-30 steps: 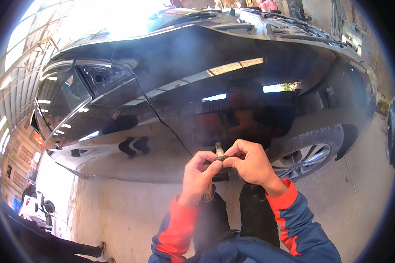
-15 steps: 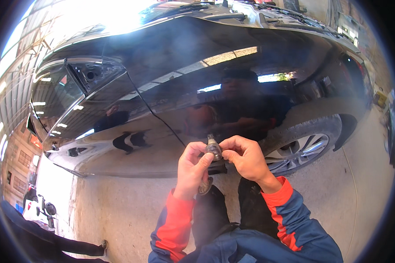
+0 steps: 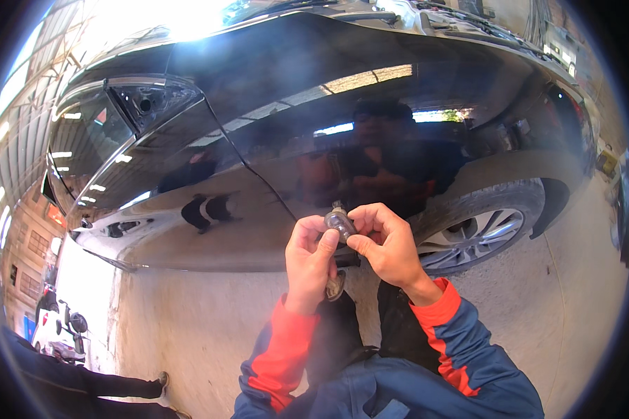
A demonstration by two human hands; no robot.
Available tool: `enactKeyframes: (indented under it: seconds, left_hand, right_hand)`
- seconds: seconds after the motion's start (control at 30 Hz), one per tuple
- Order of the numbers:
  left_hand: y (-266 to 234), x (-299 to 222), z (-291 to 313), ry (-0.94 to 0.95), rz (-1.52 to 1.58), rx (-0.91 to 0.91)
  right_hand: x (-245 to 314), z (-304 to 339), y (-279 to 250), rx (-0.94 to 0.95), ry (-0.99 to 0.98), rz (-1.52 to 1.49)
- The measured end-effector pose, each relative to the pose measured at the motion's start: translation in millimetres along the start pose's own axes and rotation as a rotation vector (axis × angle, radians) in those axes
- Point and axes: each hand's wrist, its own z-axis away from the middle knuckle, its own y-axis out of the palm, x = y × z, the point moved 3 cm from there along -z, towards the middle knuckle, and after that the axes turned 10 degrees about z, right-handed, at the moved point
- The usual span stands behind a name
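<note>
Before the black car's side, both my hands pinch a small glossy dark cylindrical part with a narrower plug-like end (image 3: 340,222). Its plug-like end points up toward the car. My left hand (image 3: 307,260) grips its left side, thumb laid along it. From the right, the thumb and bent fingers of my right hand (image 3: 390,250) close on the lower end. Fingertips cover some of the part, and its exact kind cannot be made out.
The black fender (image 3: 258,91) fills the view ahead, with the front wheel (image 3: 479,234) at right and a door (image 3: 157,146) at left. My shoe (image 3: 335,285) is on the concrete floor (image 3: 203,314). Another person's legs (image 3: 112,384) reach in at lower left, near a parked motorbike (image 3: 66,332).
The small dark part has turned, its lower end now swung toward my right thumb and more of its side showing. Both hands have shifted slightly.
</note>
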Motion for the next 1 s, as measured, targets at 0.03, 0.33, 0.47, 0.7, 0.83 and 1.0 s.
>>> enactKeyframes:
  seconds: [0.03,0.33,0.47,0.7,0.83,1.0]
  left_hand:
    - [-0.2,-0.3,0.7,-0.013,-0.005,0.005]
    - [-0.4,-4.7,2.8,-0.076,0.06,-0.006]
    - [1.1,-4.6,1.3,-0.019,0.111,-0.036]
    - [-2.8,-1.0,4.8,-0.068,0.175,-0.038]
    - [-4.8,-0.4,6.2,-0.076,0.217,-0.021]
    - [-7.5,-1.8,8.1,-0.08,0.209,-0.037]
  right_hand:
    - [-0.6,-0.6,0.1,0.01,0.008,-0.004]
    - [-9.9,1.7,6.0,-0.032,0.001,0.048]
    - [-16.9,12.4,13.5,-0.08,0.009,-0.004]
    - [-23.2,12.8,21.5,-0.063,0.034,-0.208]
    - [-19.3,10.6,24.2,-0.058,0.06,-0.227]
    - [-15.8,10.3,25.6,-0.023,0.141,-0.234]
